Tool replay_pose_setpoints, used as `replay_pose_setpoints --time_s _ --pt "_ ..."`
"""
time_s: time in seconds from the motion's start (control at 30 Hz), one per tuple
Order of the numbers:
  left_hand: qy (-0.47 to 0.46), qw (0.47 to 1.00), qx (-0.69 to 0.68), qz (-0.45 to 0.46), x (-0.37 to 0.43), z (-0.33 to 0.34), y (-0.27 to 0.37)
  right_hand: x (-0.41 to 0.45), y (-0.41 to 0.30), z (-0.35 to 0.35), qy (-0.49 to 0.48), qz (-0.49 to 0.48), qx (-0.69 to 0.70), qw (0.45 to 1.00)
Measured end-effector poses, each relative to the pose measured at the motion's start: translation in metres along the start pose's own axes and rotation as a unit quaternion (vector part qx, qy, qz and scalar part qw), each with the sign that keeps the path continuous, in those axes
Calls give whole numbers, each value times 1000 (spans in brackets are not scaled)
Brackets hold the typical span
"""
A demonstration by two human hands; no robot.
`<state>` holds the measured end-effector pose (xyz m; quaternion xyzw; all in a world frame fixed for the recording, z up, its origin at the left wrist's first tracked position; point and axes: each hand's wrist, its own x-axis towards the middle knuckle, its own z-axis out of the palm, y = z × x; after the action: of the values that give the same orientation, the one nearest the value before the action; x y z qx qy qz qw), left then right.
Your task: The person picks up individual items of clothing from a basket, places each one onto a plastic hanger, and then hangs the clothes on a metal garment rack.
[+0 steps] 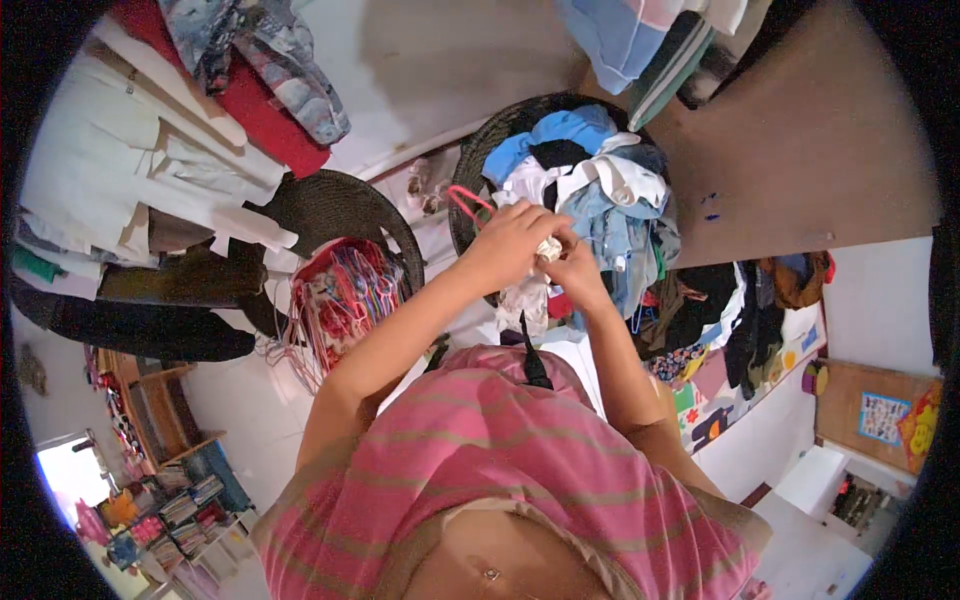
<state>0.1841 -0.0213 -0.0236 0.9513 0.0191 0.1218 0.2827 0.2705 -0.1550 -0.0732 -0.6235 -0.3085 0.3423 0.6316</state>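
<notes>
My left hand (516, 238) and my right hand (574, 268) meet in front of my chest, fingers closed around a bunched cream-white cloth (549, 249). Pale fabric hangs below them; whether it is the same piece I cannot tell. A pink-red clothes hanger (466, 196) sticks out just beyond my left hand, and its lower part is hidden. Behind my hands is a round dark woven basket (466, 161), heaped with a blue garment (574, 127), white clothes (619, 176) and light blue denim (600, 217).
Left stands a container with many coloured hangers (352, 289), beside another dark basket (322, 202). White shirts (112, 157) and other clothes hang at upper left, more garments (615, 37) at upper right. A brown panel (795, 165) rises at right, near piled dark clothes (694, 319).
</notes>
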Motion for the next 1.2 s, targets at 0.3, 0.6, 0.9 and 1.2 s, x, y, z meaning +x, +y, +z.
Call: replay_pose_setpoints --time_s 0.3,0.6,0.9,1.2 --pt "247 761 -404 -444 -80 32 -38 8 -52 25 75 63 123 988" --pt "118 478 -764 -417 -75 20 -54 -16 -53 54 -86 -52 119 988" --pt "273 668 -576 -383 -83 -11 -56 -24 -61 13 61 132 48 988" --pt "318 846 -184 -386 -60 -9 -43 -55 -50 44 -65 109 -95 987"
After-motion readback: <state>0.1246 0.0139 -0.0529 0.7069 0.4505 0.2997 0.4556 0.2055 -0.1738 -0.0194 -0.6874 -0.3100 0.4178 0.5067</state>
